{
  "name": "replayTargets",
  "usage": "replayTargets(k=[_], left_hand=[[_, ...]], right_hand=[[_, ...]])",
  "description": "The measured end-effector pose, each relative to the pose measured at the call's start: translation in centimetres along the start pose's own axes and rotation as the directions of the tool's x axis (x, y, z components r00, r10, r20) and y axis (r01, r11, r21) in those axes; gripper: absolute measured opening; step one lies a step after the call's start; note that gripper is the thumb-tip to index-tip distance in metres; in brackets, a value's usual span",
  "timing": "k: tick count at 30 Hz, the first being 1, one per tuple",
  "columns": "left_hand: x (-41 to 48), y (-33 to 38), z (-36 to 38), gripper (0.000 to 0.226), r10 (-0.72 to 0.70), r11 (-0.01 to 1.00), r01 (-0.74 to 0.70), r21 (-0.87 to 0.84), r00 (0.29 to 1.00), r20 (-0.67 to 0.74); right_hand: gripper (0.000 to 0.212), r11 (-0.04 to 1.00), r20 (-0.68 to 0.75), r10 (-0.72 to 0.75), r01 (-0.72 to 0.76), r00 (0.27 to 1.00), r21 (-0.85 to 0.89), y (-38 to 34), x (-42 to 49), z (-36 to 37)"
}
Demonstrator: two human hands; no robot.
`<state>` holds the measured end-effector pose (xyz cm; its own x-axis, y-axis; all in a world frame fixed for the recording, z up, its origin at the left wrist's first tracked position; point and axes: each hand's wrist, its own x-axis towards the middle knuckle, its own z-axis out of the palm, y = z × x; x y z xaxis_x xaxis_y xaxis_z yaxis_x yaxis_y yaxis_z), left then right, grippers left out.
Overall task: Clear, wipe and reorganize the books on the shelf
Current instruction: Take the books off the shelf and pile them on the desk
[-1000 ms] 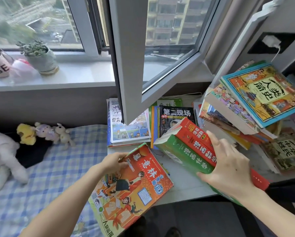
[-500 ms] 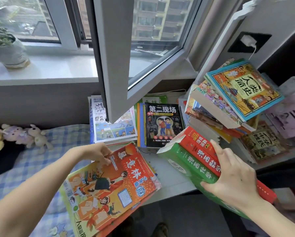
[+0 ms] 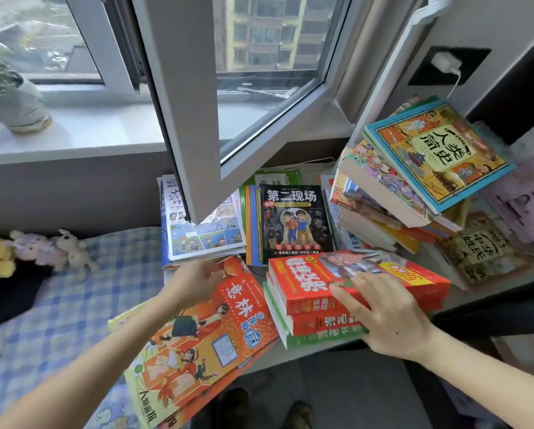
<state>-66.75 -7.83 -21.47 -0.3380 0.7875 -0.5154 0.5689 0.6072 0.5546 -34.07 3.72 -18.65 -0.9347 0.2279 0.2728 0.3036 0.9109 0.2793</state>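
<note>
Lying flat beneath the spread right hand [image 3: 386,317]: red-green book stack [image 3: 306,292].

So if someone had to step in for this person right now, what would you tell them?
Left hand grips the top edge of the orange magazine, which overhangs the ledge.
Right hand rests open on the red and green stack, set flat.
Behind lie the comic pile and black book; a leaning pile sits right.
No cloth in view; wiping and sorting remain.
</note>
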Motion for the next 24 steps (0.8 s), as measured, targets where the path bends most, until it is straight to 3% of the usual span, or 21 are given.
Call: replayTargets(k=[3,6,8,10,12,15,19,24], left_hand=[[-2.3,2.5,2.7,0.05,-0.121,0.936,0.218,-0.276,0.936,0.329],[-3.4,3.7,7.0,0.084,-0.158,0.849,0.421,-0.32,0.779,0.607],[-3.4,4.2,9.9,0.1,-0.119,0.696,0.583,-0.418,0.669,0.734],[-3.5,4.9,11.9,0.089,-0.084,0.469,0.688,-0.553,0.659,0.748],[-3.6,5.8,13.0,0.071,-0.043,0.363,0.674,-0.643,0.701,0.711],[-3.5,7.1,14.1,0.066,0.008,0.378,0.642,-0.668,0.719,0.695],[-3.1,8.2,15.4,0.068,-0.061,0.379,0.59,-0.713,0.784,0.617],[-3.6,10.3,13.9,0.047,-0.11,0.466,0.601,-0.65,0.768,0.631]], right_hand=[[0.109,0.995,0.113,-0.09,0.086,0.99,0.041,0.0,-3.0,3.4],[0.114,0.998,0.249,-0.041,0.03,0.968,0.048,-1.0,-4.8,4.9],[0.114,0.999,0.311,-0.019,0.004,0.95,0.047,-1.9,-5.9,5.6],[0.114,0.999,0.359,-0.006,-0.009,0.933,0.04,-2.7,-7.1,6.3],[0.118,0.998,0.411,0.018,-0.038,0.911,0.041,-2.9,-8.2,6.8],[0.124,0.996,0.445,0.051,-0.081,0.894,0.048,-2.1,-9.6,6.9],[0.139,0.997,0.532,0.061,-0.078,0.844,0.01,-1.5,-11.0,7.0],[0.124,0.96,0.546,0.209,-0.277,0.811,0.046,-1.7,-9.4,6.6]])
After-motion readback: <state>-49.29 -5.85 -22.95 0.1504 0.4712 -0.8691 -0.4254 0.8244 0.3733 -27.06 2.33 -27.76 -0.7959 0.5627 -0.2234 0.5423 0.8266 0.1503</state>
